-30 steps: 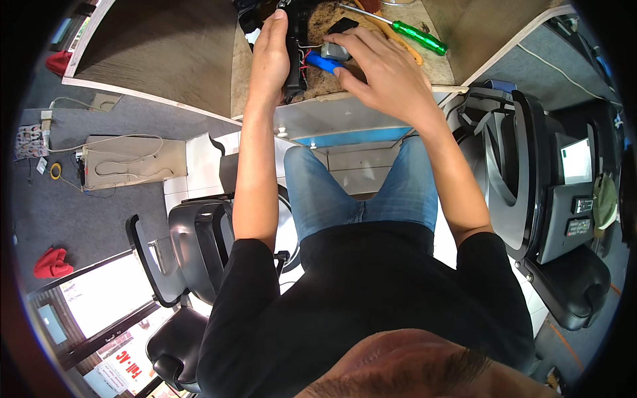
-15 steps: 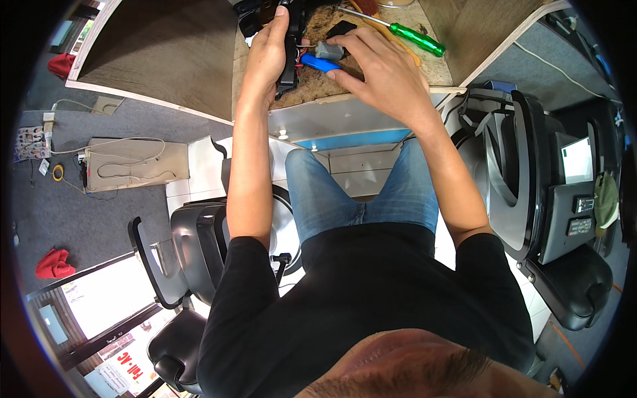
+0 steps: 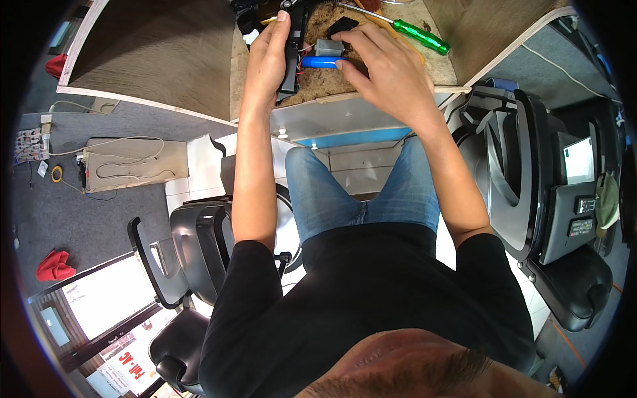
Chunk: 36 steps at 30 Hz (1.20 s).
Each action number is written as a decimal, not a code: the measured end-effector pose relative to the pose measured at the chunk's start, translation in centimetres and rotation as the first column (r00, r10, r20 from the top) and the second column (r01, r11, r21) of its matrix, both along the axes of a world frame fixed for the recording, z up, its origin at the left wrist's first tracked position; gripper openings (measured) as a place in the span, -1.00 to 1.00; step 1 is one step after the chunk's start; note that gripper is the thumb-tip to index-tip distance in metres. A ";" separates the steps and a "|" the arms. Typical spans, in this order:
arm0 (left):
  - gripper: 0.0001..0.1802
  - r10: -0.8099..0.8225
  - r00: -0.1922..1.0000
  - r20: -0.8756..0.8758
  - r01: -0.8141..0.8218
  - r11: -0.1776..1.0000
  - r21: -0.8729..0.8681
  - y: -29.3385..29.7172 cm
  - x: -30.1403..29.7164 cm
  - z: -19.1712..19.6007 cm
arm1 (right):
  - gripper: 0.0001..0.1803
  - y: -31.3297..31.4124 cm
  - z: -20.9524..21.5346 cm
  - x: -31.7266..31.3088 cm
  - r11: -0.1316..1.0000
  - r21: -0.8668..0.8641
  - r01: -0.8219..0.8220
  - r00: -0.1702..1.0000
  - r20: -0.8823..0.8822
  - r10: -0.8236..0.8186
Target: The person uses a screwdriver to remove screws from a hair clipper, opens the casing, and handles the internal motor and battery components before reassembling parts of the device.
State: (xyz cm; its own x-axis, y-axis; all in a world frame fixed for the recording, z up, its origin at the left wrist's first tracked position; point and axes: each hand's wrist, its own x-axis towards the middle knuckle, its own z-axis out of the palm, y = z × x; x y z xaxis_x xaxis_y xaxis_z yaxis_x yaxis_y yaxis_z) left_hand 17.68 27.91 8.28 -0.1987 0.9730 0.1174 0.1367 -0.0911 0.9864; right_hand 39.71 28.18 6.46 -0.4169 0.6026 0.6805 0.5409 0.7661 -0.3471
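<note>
My left hand (image 3: 267,63) is wrapped round an opened black hair clipper (image 3: 292,60), its thumb along the top. Thin wires come out of the clipper's side toward a grey motor (image 3: 328,48) and a blue cylindrical battery (image 3: 318,62). My right hand (image 3: 391,76) hovers over these parts with fingers apart. Its thumb tip meets the battery's right end, while the index fingertip is just above the motor, close to a small black piece (image 3: 342,26). Whether that finger touches the motor I cannot tell.
A green-handled screwdriver (image 3: 421,37) lies right of my right hand on the hair-strewn shelf (image 3: 315,93). A wooden side panel (image 3: 159,53) rises at the left. Black salon chairs (image 3: 199,249) flank me, one with a laptop (image 3: 572,205) on it.
The blue battery has swung from slanted to nearly level. My right thumb has moved up and right with its end, and the clipper has shifted slightly.
</note>
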 end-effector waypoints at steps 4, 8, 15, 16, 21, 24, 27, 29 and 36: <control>-0.33 0.036 0.999 -0.022 -0.036 0.999 -0.008 -0.1 0.0 -0.5 | -0.65 0.0 0.2 0.0 0.999 -0.004 0.048 0.999 -0.006 -0.048; -0.32 0.014 1.000 -0.003 -0.014 0.999 0.032 -0.3 0.4 -0.4 | -0.71 0.5 0.2 -0.2 0.999 -0.039 0.030 0.998 -0.059 -0.032; -0.31 0.023 0.997 0.072 -0.027 0.998 0.056 0.0 0.2 -1.0 | -0.73 3.1 0.8 -0.3 0.974 -0.196 -0.111 0.990 -0.103 0.092; -0.31 0.022 0.997 0.080 -0.026 0.998 0.049 0.1 0.1 -0.9 | -0.72 3.6 0.7 -0.4 0.977 -0.167 -0.130 0.991 -0.066 0.120; -0.29 0.092 0.995 0.025 -0.093 0.995 0.035 1.0 -1.0 -2.2 | -0.68 5.7 1.4 -0.4 0.936 -0.290 -0.198 0.962 0.126 0.243; -0.28 0.095 0.995 0.002 -0.095 0.995 0.033 0.9 -0.5 -1.9 | -0.65 7.5 0.1 -0.2 0.912 -0.320 -0.257 0.942 0.128 0.310; -0.29 0.094 0.996 -0.011 -0.093 0.994 0.052 1.2 -1.2 -2.5 | -0.65 7.9 -1.0 -0.3 0.940 -0.248 -0.233 0.935 0.208 0.286; -0.29 0.099 0.995 -0.033 -0.097 0.993 0.064 1.0 -1.0 -2.1 | -0.63 7.5 -1.1 -0.2 0.942 -0.160 -0.296 0.932 0.169 0.321; -0.23 0.013 0.993 0.116 -0.016 1.000 0.021 0.6 -0.8 -1.9 | -0.63 5.9 -0.5 -0.3 0.972 -0.064 -0.228 0.964 0.127 0.235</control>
State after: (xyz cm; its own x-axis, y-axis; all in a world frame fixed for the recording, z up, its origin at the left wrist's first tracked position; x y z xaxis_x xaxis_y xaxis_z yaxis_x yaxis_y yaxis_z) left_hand 16.91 28.52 6.35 -0.2260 0.9675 0.1137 0.0235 -0.1113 0.9935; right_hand 39.44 34.11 6.00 -0.6336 0.5098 0.5820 0.3946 0.8600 -0.3236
